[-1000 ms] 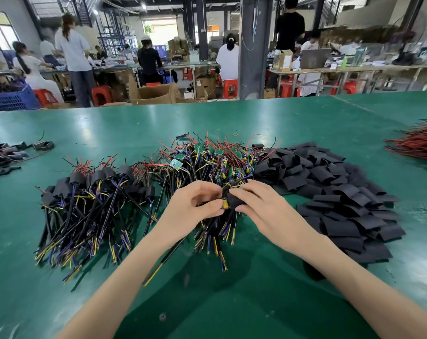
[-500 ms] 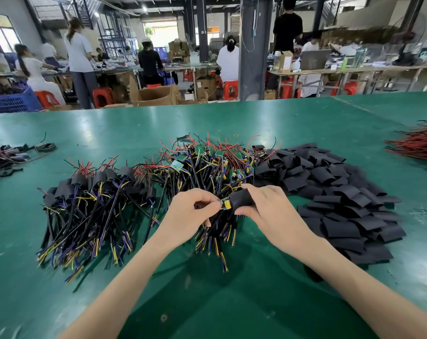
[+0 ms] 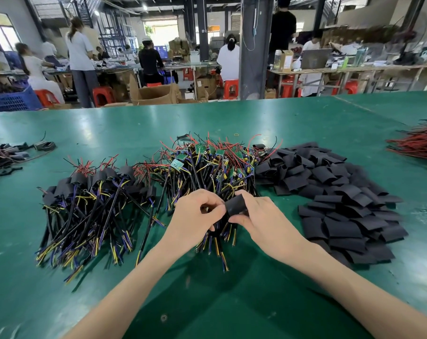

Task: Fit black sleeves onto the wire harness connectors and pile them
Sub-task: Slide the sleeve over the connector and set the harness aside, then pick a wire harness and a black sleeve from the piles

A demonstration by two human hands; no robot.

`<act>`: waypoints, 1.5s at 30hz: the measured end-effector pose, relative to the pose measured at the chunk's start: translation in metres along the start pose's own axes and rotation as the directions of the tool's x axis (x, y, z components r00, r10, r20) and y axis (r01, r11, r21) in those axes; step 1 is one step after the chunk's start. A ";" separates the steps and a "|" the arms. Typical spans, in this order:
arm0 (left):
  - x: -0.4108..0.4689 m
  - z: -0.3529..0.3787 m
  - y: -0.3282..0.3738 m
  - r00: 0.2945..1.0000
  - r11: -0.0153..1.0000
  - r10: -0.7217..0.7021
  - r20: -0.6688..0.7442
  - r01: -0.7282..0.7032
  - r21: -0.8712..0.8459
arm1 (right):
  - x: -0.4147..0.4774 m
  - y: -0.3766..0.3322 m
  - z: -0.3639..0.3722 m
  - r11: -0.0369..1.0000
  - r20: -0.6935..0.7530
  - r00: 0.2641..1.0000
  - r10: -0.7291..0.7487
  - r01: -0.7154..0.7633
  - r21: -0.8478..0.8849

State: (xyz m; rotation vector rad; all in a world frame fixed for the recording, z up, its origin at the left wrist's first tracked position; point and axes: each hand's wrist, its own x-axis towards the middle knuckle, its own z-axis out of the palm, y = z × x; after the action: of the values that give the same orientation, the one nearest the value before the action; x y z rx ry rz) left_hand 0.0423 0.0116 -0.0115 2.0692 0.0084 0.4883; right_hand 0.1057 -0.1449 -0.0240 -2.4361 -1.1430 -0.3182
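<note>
A black sleeve (image 3: pixel 235 204) is held between both hands over the near edge of the middle heap. My right hand (image 3: pixel 261 217) pinches the sleeve between thumb and fingers. My left hand (image 3: pixel 195 216) pinches the wire harness at the sleeve's left end; the connector is hidden inside the sleeve and under my fingers. Its black cable hangs down toward the table. The middle heap is unsleeved harnesses (image 3: pixel 212 165) with green boards and red wires. To the left lies the pile of sleeved harnesses (image 3: pixel 90 204). To the right lies the heap of loose black sleeves (image 3: pixel 335 206).
The green table (image 3: pixel 207 302) runs far ahead and to both sides. A bundle of red wires (image 3: pixel 418 143) lies at the right edge, and a small clump of wires and black parts (image 3: pixel 9 155) at the far left. People work at benches beyond the table.
The yellow tip of the connector, visible at the sleeve's mouth half a second ago, is now covered by the sleeve. Both hands have closed together.
</note>
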 end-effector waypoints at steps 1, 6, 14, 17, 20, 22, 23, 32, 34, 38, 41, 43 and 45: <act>-0.001 0.000 0.001 1.000 0.999 0.022 -0.013 -0.022 0.029 | 0.000 0.000 0.000 1.000 -0.005 1.000 -0.001 0.001 0.000; 0.003 -0.015 0.009 0.953 0.946 0.242 -0.182 -0.191 0.261 | -0.002 0.002 -0.004 0.993 -0.227 0.973 -0.044 0.019 -0.114; 0.025 -0.116 -0.047 0.724 0.766 0.211 -0.657 0.295 0.571 | 0.005 0.032 -0.009 0.917 -0.309 0.929 0.205 -0.293 -0.271; 0.024 -0.126 -0.066 0.743 0.656 -0.006 -0.669 0.508 0.558 | 0.007 0.043 -0.010 0.873 -0.302 0.913 0.275 -0.369 -0.319; 0.026 -0.124 -0.067 0.745 0.633 -0.018 -0.666 0.524 0.569 | 0.007 0.053 -0.010 0.829 -0.291 0.905 0.312 -0.409 -0.382; 0.027 -0.117 -0.065 0.753 0.585 0.060 -0.655 0.506 0.634 | 0.007 0.060 -0.012 0.814 -0.298 0.898 0.323 -0.424 -0.397; 0.027 -0.113 -0.063 0.752 0.562 0.113 -0.649 0.490 0.666 | 0.007 0.063 -0.012 0.807 -0.295 0.895 0.335 -0.434 -0.401; 0.042 -0.056 -0.082 0.979 0.688 -0.037 -0.202 0.171 0.705 | 0.003 0.076 -0.016 0.764 -0.139 0.874 0.466 -0.476 -0.436; 0.046 -0.057 -0.084 0.963 0.725 -0.072 -0.260 0.229 0.649 | 0.003 0.076 -0.018 0.777 -0.102 0.871 0.481 -0.477 -0.410; 0.051 -0.063 -0.078 0.910 0.869 -0.128 -0.393 0.294 0.399 | 0.004 0.077 -0.021 0.787 -0.089 0.860 0.502 -0.498 -0.364; 0.054 -0.065 -0.069 0.859 0.945 -0.206 -0.468 0.298 0.131 | 0.005 0.076 -0.024 0.793 -0.118 0.859 0.499 -0.507 -0.338; 0.058 -0.069 -0.063 0.818 0.941 -0.338 -0.465 0.287 -0.178 | 0.006 0.076 -0.025 0.794 -0.133 0.857 0.498 -0.512 -0.328; 0.058 -0.072 -0.053 0.814 0.875 -0.410 -0.412 0.224 -0.428 | 0.007 0.075 -0.026 0.794 -0.143 0.856 0.498 -0.516 -0.321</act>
State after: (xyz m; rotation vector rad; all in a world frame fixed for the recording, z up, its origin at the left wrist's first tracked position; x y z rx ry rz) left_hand 0.0810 0.1109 -0.0036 1.4905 0.5331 0.7320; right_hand 0.1675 -0.1954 -0.0202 -2.9063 -0.3854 -0.4357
